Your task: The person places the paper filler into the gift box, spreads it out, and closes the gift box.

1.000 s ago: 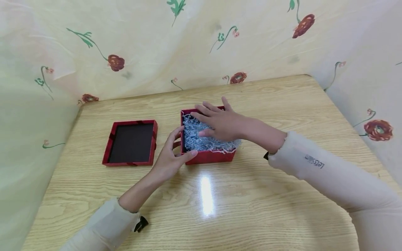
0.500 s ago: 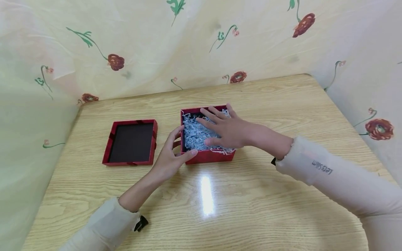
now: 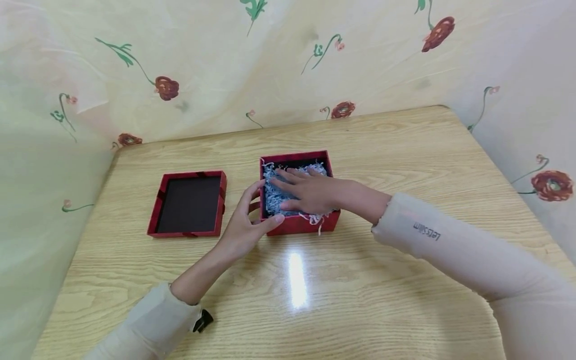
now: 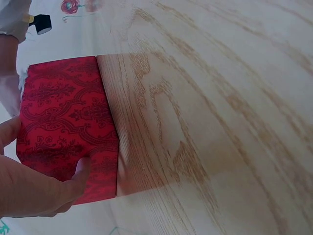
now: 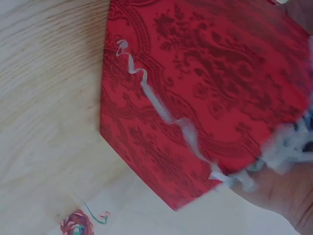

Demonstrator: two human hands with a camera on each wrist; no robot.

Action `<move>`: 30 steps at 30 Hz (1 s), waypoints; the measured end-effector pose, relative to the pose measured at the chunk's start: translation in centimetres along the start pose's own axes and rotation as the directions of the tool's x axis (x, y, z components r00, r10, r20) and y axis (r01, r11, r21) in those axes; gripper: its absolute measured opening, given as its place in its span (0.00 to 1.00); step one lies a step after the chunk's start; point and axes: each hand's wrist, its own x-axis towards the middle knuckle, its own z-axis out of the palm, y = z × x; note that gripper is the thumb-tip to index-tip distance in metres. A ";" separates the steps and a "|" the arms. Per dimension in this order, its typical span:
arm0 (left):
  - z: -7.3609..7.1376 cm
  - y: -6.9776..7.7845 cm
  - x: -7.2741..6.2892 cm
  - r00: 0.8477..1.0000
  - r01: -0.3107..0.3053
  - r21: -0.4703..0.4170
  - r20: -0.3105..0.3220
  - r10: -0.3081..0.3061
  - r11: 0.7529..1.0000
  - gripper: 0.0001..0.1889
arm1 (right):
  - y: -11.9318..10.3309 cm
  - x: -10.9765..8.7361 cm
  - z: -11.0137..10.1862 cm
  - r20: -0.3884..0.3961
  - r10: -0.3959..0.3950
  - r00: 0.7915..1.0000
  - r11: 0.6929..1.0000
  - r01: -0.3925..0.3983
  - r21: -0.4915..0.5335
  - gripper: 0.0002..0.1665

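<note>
A red patterned box point(image 3: 299, 226) stands uncovered on the table, with bluish-white shredded paper point(image 3: 275, 199) inside. My left hand point(image 3: 240, 229) grips its near left corner, thumb at the front and fingers along the left side. The left wrist view shows the thumb of that hand point(image 4: 41, 188) against the red patterned wall point(image 4: 66, 110). My right hand point(image 3: 310, 193) lies palm down on the shredded paper with fingers spread, hiding part of it. In the right wrist view a crinkled paper strand point(image 5: 159, 105) hangs down the outer wall of the box.
Left of the box lies a red lid point(image 3: 221, 202), its dark inside facing up. The wooden table point(image 3: 382, 300) reaches back to a flower-patterned cloth point(image 3: 202, 65). Black clips point(image 3: 202, 321) show at the left sleeve.
My right hand shifted right, then came back left and lower into the box. Paper that bulged over the right rim now sits lower, with strands over the front. My left hand keeps its hold.
</note>
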 end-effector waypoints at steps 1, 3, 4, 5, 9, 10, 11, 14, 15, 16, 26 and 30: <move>0.0 0.0 0.0 1.000 -0.001 0.000 -0.001 0.001 1.000 0.41 | 0.0 0.2 0.0 0.014 -0.002 1.000 1.000 0.002 0.010 0.42; 0.1 0.1 0.0 1.000 -0.001 -0.002 -0.002 0.001 1.000 0.41 | 0.2 0.6 0.1 0.038 -0.003 0.999 0.999 0.001 0.033 0.42; 0.1 0.1 0.0 1.000 0.000 -0.002 -0.002 0.000 1.000 0.41 | 0.3 0.8 0.2 0.047 -0.004 0.999 0.999 0.002 0.047 0.42; 0.1 0.2 0.1 1.000 0.001 -0.003 -0.003 -0.001 1.000 0.41 | 0.4 0.9 0.3 0.055 -0.005 0.998 0.998 0.002 0.055 0.42; 0.2 0.3 0.1 1.000 0.002 -0.004 -0.008 -0.003 1.000 0.41 | 0.6 1.5 0.8 0.070 -0.009 0.998 0.998 0.005 0.056 0.41; 0.3 0.3 0.1 1.000 0.001 -0.004 -0.009 -0.001 1.000 0.41 | 0.6 1.6 0.9 0.070 -0.010 0.997 0.999 0.006 0.052 0.41; 0.3 0.3 0.1 1.000 -0.001 -0.002 -0.010 0.001 1.000 0.41 | 0.7 1.7 1.0 0.072 -0.008 0.997 0.999 0.005 0.048 0.41; 0.3 0.4 0.2 1.000 -0.004 0.000 -0.010 0.004 1.000 0.40 | 0.7 1.9 1.0 0.079 -0.002 0.997 0.999 -0.001 0.043 0.41; 0.3 0.4 0.2 1.000 -0.004 0.001 -0.010 0.004 1.000 0.40 | 0.7 1.9 1.0 0.081 -0.005 0.997 0.999 0.001 0.041 0.41; 0.3 0.4 0.2 1.000 -0.003 0.001 -0.010 0.003 1.000 0.40 | 0.8 1.9 1.0 0.085 -0.007 0.996 0.999 0.003 0.042 0.40; 0.2 0.4 0.2 1.000 0.018 -0.002 -0.008 -0.018 1.000 0.41 | 0.4 0.6 -0.6 -0.003 -0.012 1.000 1.000 0.012 0.008 0.39; 0.1 0.3 0.2 1.000 0.013 0.006 -0.007 -0.013 1.000 0.40 | 0.1 -0.5 -1.2 -0.078 -0.003 0.997 1.000 0.003 -0.002 0.38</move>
